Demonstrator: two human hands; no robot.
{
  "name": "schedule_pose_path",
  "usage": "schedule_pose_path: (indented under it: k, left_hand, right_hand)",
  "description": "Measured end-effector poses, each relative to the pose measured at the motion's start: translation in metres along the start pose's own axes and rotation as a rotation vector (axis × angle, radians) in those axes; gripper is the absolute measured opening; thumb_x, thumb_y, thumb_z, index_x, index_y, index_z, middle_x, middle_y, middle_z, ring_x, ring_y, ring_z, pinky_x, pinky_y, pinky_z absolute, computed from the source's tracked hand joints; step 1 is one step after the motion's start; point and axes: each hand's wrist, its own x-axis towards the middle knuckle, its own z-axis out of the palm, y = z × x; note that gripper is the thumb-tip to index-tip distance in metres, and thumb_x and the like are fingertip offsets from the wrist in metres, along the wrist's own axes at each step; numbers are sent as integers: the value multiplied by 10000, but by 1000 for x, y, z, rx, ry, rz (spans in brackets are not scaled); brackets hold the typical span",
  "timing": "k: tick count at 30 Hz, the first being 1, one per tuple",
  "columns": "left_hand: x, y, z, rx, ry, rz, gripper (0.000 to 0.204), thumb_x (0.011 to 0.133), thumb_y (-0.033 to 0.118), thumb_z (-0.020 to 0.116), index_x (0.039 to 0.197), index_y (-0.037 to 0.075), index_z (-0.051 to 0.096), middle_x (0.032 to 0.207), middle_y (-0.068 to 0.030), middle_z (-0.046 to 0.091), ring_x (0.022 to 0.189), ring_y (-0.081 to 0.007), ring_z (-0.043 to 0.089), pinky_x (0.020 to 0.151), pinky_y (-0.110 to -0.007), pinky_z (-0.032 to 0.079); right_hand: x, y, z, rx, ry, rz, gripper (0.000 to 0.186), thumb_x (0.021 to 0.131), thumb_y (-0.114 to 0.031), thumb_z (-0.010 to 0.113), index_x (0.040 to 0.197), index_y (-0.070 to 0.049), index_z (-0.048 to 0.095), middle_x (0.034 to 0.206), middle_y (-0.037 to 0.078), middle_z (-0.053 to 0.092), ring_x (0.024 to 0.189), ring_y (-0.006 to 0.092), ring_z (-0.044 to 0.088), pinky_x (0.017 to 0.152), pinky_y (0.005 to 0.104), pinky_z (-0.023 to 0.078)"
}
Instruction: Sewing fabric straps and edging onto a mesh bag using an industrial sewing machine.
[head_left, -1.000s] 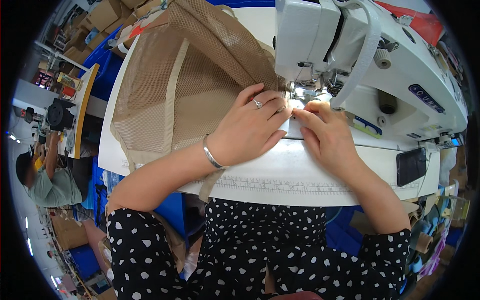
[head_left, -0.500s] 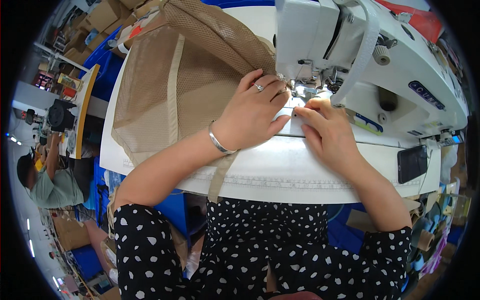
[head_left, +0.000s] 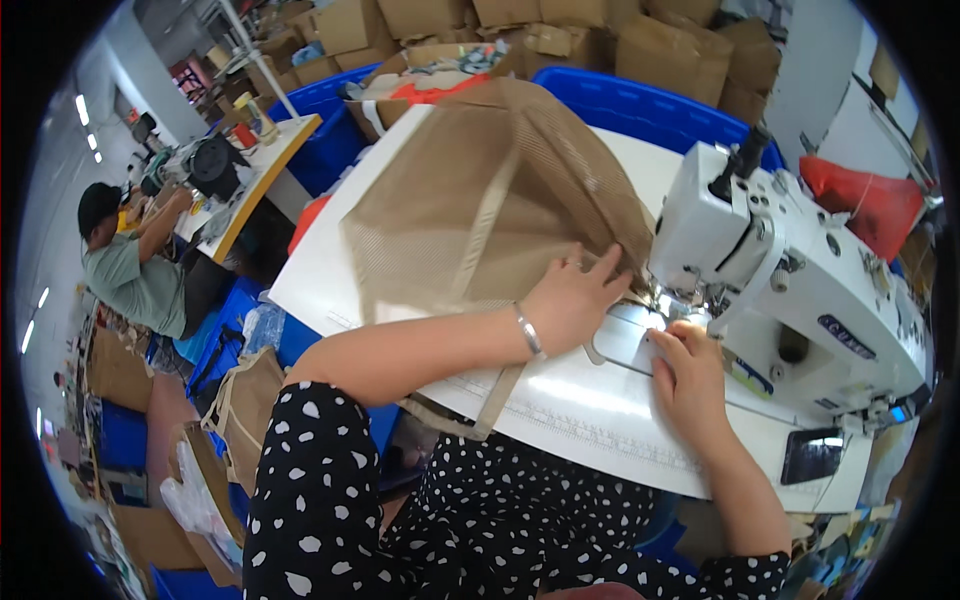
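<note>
A tan mesh bag [head_left: 425, 215] with pale binding strips lies spread over the left of the white sewing table [head_left: 560, 400]. My left hand [head_left: 580, 303] lies on its right edge, fingers apart and pressing the mesh beside the needle area of the white sewing machine [head_left: 790, 270]. A ring and a silver bracelet show on that arm. My right hand [head_left: 692, 375] rests by the metal needle plate [head_left: 625, 335], index finger and thumb apart, with nothing visible between them. From under my left forearm, a tan strap [head_left: 498, 400] hangs over the table's front edge.
A dark phone [head_left: 812, 456] lies at the table's right. Blue bins [head_left: 650, 105] and cardboard boxes [head_left: 670, 55] stand behind. Another tan bag [head_left: 250, 410] hangs at the lower left. Farther left, a co-worker [head_left: 135, 260] sits at another machine.
The view has swung up and left, so the table and machine appear lower and farther right. My left hand's fingers have spread over the mesh; my right hand stays by the plate.
</note>
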Motion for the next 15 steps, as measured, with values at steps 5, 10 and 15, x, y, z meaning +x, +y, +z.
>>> schedule_pose_path:
  k: [5, 10, 15]
  left_hand:
    - [66, -74, 9, -210, -77, 296, 571, 943, 156, 553, 1509, 162, 475, 1636, -170, 312, 1362, -563, 417, 1117, -575, 383]
    - [106, -66, 10, 223, 72, 52, 598, 943, 139, 558, 1530, 165, 446, 1666, -141, 258, 1361, -505, 453, 1135, -552, 365]
    - [57, -16, 6, 59, 1, 6, 603, 896, 175, 618, 1486, 125, 500, 1611, -174, 352, 1348, -403, 497, 1111, -512, 393]
  right_hand:
    - [0, -2, 0, -38, 7, 20, 335, 834, -60, 671, 1168, -57, 693, 1191, 140, 613, 1072, 344, 565, 966, 436, 441]
    - [0, -2, -1, -17, -4, 11, 306, 835, -47, 680, 1140, -47, 696, 1174, 151, 596, 1121, 343, 557, 981, 424, 452]
    - [-2, 4, 4, -3, 41, 5, 298, 861, -45, 660, 1158, -47, 691, 1175, 143, 608, 1077, 343, 561, 963, 428, 452]
